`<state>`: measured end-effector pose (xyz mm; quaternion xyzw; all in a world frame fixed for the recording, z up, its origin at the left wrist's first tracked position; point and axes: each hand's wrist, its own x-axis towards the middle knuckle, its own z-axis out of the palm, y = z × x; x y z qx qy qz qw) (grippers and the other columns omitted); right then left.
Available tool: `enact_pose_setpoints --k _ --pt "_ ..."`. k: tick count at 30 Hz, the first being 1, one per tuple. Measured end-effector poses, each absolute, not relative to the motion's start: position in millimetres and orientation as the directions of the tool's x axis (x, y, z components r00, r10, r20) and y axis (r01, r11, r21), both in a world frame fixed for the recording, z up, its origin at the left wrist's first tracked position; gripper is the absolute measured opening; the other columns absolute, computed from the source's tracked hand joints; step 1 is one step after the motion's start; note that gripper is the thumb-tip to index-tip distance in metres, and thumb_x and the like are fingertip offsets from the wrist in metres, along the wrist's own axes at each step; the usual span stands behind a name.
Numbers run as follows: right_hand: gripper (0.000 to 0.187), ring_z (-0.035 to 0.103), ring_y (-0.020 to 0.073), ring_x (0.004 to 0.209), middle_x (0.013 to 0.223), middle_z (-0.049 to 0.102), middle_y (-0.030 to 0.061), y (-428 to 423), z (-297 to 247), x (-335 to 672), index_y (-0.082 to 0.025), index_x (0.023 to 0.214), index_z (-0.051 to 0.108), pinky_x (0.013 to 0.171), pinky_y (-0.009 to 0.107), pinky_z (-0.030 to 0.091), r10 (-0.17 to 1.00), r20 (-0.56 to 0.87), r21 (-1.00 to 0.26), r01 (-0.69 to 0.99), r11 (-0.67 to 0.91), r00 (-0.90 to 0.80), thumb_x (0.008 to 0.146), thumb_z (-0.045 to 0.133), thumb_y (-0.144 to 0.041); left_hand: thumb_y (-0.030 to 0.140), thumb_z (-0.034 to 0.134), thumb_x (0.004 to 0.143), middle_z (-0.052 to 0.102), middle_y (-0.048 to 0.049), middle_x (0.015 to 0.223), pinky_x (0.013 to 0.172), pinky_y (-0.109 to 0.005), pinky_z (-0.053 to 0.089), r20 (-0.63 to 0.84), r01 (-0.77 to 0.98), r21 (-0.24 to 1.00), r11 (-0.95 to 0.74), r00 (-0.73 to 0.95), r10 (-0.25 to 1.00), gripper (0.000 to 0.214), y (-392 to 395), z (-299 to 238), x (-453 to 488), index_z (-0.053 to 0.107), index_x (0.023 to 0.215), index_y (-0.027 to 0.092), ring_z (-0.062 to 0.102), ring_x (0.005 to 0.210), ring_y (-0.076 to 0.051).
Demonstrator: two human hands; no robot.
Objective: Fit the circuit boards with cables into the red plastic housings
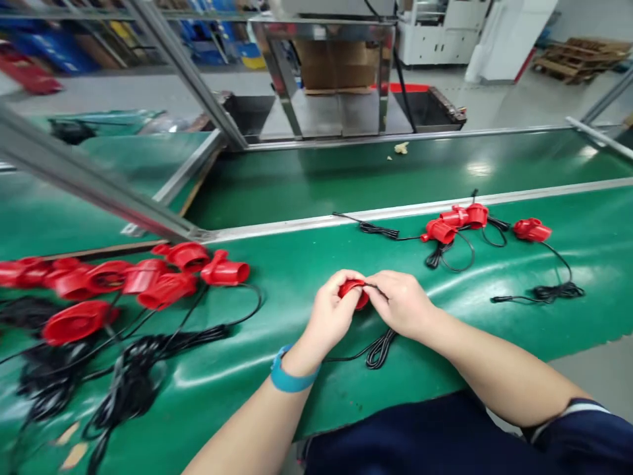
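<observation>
- Our left hand [334, 309] grips the red plastic housing [351, 285] above the green mat [281, 277].
- Our right hand [401, 305] pinches black cable [372, 285] beside it, apparently working it; next probably calls for steady holding.

Beneath the right grip [401, 303]: green table [289, 280], its surface rippled and glossy. Beyond the grip: pale metal rail [277, 228], then a recessed green strip [301, 181] bearing a crumpled yellowish scrap [401, 148]. Farther off, left of the grip: metal stand [316, 30] with a cardboard box [339, 64] under its top; farther left, slanting grey post [190, 76]. Far beyond, right of the grip: white cabinet [440, 39], white column [514, 43], stacked wooden pallets [583, 59]. Left, nearer the onlooker's side than the grip: two pale scraps [74, 455].
</observation>
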<state>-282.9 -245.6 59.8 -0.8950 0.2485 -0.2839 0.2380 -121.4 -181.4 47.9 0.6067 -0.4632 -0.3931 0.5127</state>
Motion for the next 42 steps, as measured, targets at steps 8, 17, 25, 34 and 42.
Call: enact_pose_setpoints --k 8,17,25,34,42 --pt "0.012 0.061 0.0178 0.072 0.080 0.068 0.0036 -239 64 -289 -0.015 0.100 0.071 0.069 0.030 0.050 -0.677 0.353 -0.690 -0.308 -0.654 0.646 0.094 0.062 -0.013 0.028 0.059 0.081 0.070 -0.0066 0.100 0.084 -0.032 0.053 -0.058 -0.183 0.977 -0.105 0.242 -0.968 0.026 -177 53 -125 0.065 0.103 0.016 0.066 0.092 -0.020" --pt "0.010 0.054 0.0144 0.062 0.069 0.060 -0.0017 -237 64 -286 -0.019 0.082 0.066 0.061 0.027 0.043 -0.759 0.320 -0.737 -0.355 -0.576 0.567 0.086 0.062 -0.010 0.024 0.056 0.079 0.068 -0.0050 0.097 0.077 -0.029 0.053 -0.046 -0.192 0.978 -0.081 0.178 -0.983 0.027 -175 55 -130 0.062 0.105 0.016 0.063 0.086 -0.018" --pt "0.013 0.058 0.0141 0.064 0.071 0.064 -0.0021 -237 61 -279 -0.020 0.078 0.065 0.062 0.026 0.043 -0.810 0.290 -0.767 -0.382 -0.515 0.510 0.082 0.064 -0.008 0.025 0.054 0.086 0.067 -0.0053 0.097 0.083 -0.034 0.052 0.102 -0.340 0.940 0.006 0.266 -0.958 0.020 -172 51 -135 0.063 0.102 0.019 0.064 0.091 -0.021" --pt "0.012 0.056 0.0139 0.064 0.071 0.062 -0.0027 -244 66 -286 -0.020 0.079 0.065 0.060 0.025 0.043 -0.769 0.232 -0.807 -0.324 -0.493 0.595 0.083 0.067 -0.008 0.029 0.058 0.081 0.068 -0.0066 0.104 0.083 -0.036 0.051 -0.042 -0.311 0.943 -0.117 0.238 -0.970 0.031 -172 51 -131 0.059 0.109 0.018 0.065 0.092 -0.022" --pt "0.015 0.057 0.0141 0.063 0.068 0.063 -0.0029 -245 66 -282 -0.019 0.073 0.065 0.060 0.026 0.040 -0.781 0.200 -0.772 -0.395 -0.497 0.591 0.083 0.065 -0.007 0.025 0.055 0.082 0.067 -0.0045 0.097 0.079 -0.033 0.050 0.000 -0.306 0.951 -0.052 0.167 -0.986 0.026 -173 51 -131 0.060 0.106 0.018 0.062 0.087 -0.020"
